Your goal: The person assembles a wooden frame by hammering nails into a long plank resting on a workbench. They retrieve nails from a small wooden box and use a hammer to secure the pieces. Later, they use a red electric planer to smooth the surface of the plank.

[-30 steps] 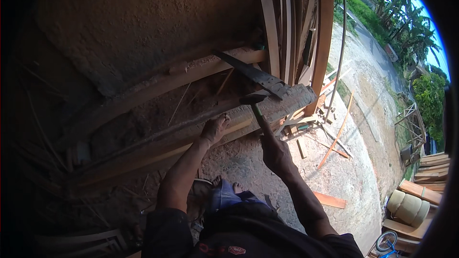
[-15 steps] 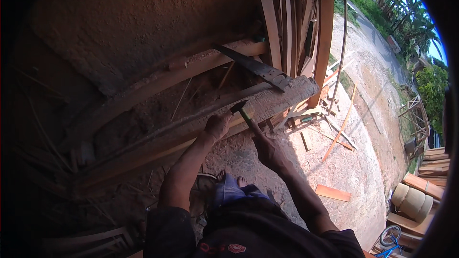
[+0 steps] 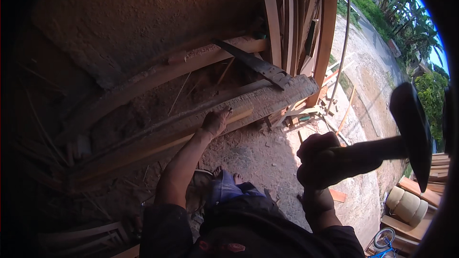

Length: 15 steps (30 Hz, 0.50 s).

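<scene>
My right hand (image 3: 330,160) grips the handle of a hammer (image 3: 410,134), raised high and close to the camera at the right, its dark head pointing down. My left hand (image 3: 216,122) presses on a long, rough wooden beam (image 3: 267,102) that lies across the sandy ground; whether the fingers pinch anything small is not visible. A thinner pale strip (image 3: 239,114) runs along the beam's near edge by that hand. My foot (image 3: 224,179) shows below, on the ground.
A second beam (image 3: 158,74) lies behind, with a dark flat bar (image 3: 253,64) leaning across both. Upright planks (image 3: 325,33) stand at the back right. Wood offcuts (image 3: 306,114) litter the ground. Cut log pieces (image 3: 406,205) and stacked boards (image 3: 442,160) sit at the right.
The hammer was down at the beam beside my left hand; my right hand has swung it up and to the right, close to the camera. The left hand stays on the beam.
</scene>
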Motion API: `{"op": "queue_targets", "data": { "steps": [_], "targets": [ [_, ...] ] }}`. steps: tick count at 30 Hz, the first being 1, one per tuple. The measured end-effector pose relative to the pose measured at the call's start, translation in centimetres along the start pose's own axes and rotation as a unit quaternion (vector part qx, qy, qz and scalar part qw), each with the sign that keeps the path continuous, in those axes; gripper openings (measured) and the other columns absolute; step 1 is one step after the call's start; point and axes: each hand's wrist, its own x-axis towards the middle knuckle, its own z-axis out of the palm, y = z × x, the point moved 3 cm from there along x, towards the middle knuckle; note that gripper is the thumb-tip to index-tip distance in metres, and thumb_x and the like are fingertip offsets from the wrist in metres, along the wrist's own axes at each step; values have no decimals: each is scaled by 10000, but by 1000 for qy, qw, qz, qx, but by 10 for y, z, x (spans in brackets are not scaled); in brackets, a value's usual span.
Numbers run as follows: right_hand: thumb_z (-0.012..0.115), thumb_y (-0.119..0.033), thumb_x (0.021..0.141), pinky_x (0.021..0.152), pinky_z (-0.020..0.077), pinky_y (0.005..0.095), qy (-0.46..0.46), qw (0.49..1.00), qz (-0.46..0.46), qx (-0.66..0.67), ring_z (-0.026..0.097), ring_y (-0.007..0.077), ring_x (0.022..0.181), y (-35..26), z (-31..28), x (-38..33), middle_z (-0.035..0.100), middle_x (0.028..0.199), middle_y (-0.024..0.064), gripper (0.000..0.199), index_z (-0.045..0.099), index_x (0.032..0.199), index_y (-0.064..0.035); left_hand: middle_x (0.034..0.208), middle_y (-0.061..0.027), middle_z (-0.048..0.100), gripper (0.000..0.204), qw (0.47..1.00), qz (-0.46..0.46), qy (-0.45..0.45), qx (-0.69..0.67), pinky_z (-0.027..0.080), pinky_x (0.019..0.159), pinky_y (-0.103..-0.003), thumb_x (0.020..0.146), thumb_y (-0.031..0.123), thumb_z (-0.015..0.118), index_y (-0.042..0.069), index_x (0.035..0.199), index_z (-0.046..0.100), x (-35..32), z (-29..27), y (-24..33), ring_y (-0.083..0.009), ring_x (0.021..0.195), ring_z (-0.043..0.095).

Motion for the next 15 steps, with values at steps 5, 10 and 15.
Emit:
{"op": "queue_targets", "data": {
  "steps": [5,10,15],
  "targets": [
    [484,-2,930,579,480,441,-203,958,117,-165,575,334,597,92,80,-67,549,669,145,607,349,1491,-193,813,-209,667,157,997,-15,-61,34,531,615,-518,979,203,541,129,1114,569,-10,12,3,-421,760,664],
    [450,17,925,695,450,471,-250,947,185,-84,595,372,789,130,96,-41,560,864,214,689,294,1546,-236,893,-256,667,234,996,-49,-68,37,551,686,-502,993,239,523,99,1174,571,4,-5,-7,-410,827,675],
    [586,-103,836,748,451,451,-251,936,105,-225,548,352,907,216,141,-12,509,1011,176,534,556,1367,-139,827,-181,683,185,987,-39,101,-123,556,672,-447,971,212,581,69,1087,562,15,-12,31,-345,828,701]
  ]
}}
